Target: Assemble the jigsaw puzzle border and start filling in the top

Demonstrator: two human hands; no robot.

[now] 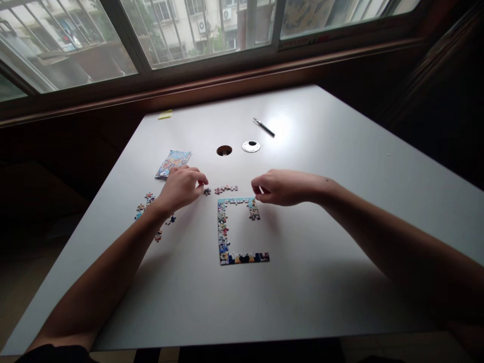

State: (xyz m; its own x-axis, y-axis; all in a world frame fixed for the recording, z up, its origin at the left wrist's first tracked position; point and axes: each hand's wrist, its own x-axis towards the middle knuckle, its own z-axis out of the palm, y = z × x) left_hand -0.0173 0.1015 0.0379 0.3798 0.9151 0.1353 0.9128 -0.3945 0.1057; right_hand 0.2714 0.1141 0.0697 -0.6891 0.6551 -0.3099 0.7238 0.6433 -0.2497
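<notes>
A partly joined jigsaw puzzle [224, 229] lies flat on the white table, its border running along the top, left and bottom, with a short stretch down the upper right. At its upper right corner, my right hand [272, 187] pinches thumb and fingertips together at the edge of a jigsaw piece [254, 202]. Farther left, my left hand [183, 185] hovers with thumb and index finger slightly apart. Just beside those fingertips is a loose dark jigsaw piece [207, 192]. A short row of pieces [226, 189] lies between the hands, above the puzzle.
Several loose pieces [145, 205] lie scattered around my left forearm. A printed packet [174, 162] rests behind my left hand. Farther back are a round table hole [224, 150], its silver cover [251, 146], a pen [263, 127] and a yellow note [165, 115]. A window stands beyond.
</notes>
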